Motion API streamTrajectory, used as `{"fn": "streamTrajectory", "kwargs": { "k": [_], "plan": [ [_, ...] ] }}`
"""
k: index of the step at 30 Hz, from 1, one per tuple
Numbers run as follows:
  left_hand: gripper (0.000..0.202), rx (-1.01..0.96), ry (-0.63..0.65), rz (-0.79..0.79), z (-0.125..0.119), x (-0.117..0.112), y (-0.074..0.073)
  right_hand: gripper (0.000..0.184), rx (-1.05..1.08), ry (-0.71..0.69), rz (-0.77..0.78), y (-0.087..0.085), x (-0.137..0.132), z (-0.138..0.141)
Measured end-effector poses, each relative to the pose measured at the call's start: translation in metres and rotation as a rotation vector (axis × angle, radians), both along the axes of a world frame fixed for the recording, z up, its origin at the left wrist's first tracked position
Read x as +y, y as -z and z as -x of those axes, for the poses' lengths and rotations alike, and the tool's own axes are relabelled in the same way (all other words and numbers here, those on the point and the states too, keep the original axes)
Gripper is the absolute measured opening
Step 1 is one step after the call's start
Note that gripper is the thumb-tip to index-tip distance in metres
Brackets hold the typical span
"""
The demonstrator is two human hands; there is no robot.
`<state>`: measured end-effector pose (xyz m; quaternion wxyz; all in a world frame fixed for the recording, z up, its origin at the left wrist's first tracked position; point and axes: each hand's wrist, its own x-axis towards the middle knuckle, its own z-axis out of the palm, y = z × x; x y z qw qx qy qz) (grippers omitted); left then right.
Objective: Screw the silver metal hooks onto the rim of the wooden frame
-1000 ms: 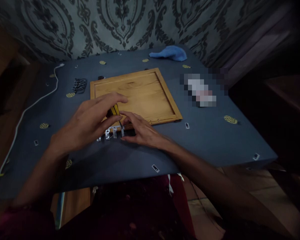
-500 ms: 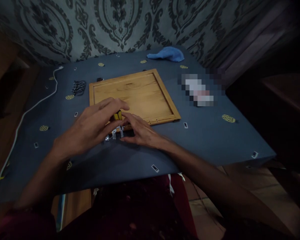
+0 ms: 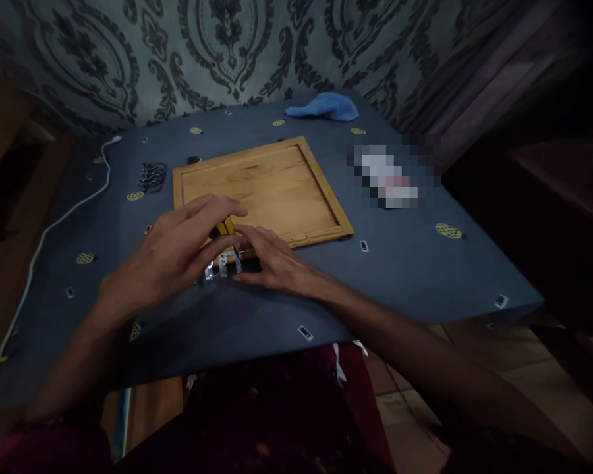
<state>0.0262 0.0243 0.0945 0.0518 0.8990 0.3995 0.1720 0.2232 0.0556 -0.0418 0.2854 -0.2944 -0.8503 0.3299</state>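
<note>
My left hand (image 3: 178, 243) is closed around a screwdriver (image 3: 226, 226) with a yellow and black handle, held upright with its dark shaft pointing down. Below the tip, a row of shiny metal hooks (image 3: 223, 264) sits along the near edge of a framed wooden board (image 3: 271, 191). My right hand (image 3: 279, 262) grips this hook rack and the board's edge, its thumb on the near side and fingers bent beside the screwdriver. My fingers hide part of the rack and the exact spot where the tip meets it.
Several dark hooks (image 3: 153, 176) lie left of the board on the blue patterned tablecloth (image 3: 400, 276). A blue cloth (image 3: 329, 106) rests at the back, and a blurred-out item (image 3: 385, 176) lies to the right. A white cable (image 3: 54, 224) runs down the left side.
Both hands keep their places at the board's near edge; the screwdriver handle looks slightly turned. The whole view has shifted a little.
</note>
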Motion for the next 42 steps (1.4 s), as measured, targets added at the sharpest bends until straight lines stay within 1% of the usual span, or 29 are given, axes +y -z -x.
{"fn": "streamTrajectory", "kwargs": {
  "k": [3, 7, 10, 13, 16, 20, 24, 28, 32, 37, 42],
  "plan": [
    [0.034, 0.002, -0.017, -0.011, 0.002, 0.001, 0.000, 0.081, -0.014, -0.002, 0.001, -0.002, 0.000, 0.000],
    [0.036, -0.001, -0.058, -0.060, 0.000, 0.002, 0.005, 0.080, -0.018, 0.002, 0.004, -0.003, 0.000, 0.001],
    [0.034, -0.012, -0.054, -0.073, -0.002, 0.002, 0.007, 0.079, -0.018, -0.006, 0.007, -0.003, 0.000, 0.001],
    [0.034, -0.020, -0.022, -0.041, -0.001, 0.000, 0.004, 0.079, -0.022, -0.015, 0.013, -0.003, 0.001, 0.000],
    [0.032, -0.018, -0.010, -0.013, 0.002, -0.001, -0.002, 0.082, -0.017, -0.023, 0.010, -0.003, 0.001, 0.000],
    [0.032, -0.041, -0.067, -0.034, 0.007, -0.002, -0.008, 0.083, -0.015, -0.016, 0.007, -0.001, 0.001, 0.000],
    [0.030, -0.045, -0.102, -0.031, 0.008, -0.003, -0.009, 0.084, -0.012, -0.008, 0.006, -0.001, 0.000, -0.001],
    [0.031, -0.007, -0.089, -0.004, 0.005, -0.002, -0.005, 0.083, -0.005, -0.017, 0.018, -0.002, 0.000, -0.002],
    [0.030, 0.002, -0.073, -0.013, 0.003, 0.000, -0.002, 0.082, -0.005, -0.023, 0.025, -0.004, -0.001, -0.002],
    [0.028, -0.023, -0.031, -0.022, 0.002, 0.000, -0.002, 0.081, -0.001, -0.021, 0.033, -0.005, 0.000, -0.002],
    [0.029, -0.012, -0.027, -0.024, 0.003, 0.000, -0.002, 0.079, -0.008, -0.027, 0.021, -0.004, 0.001, -0.002]
  ]
}}
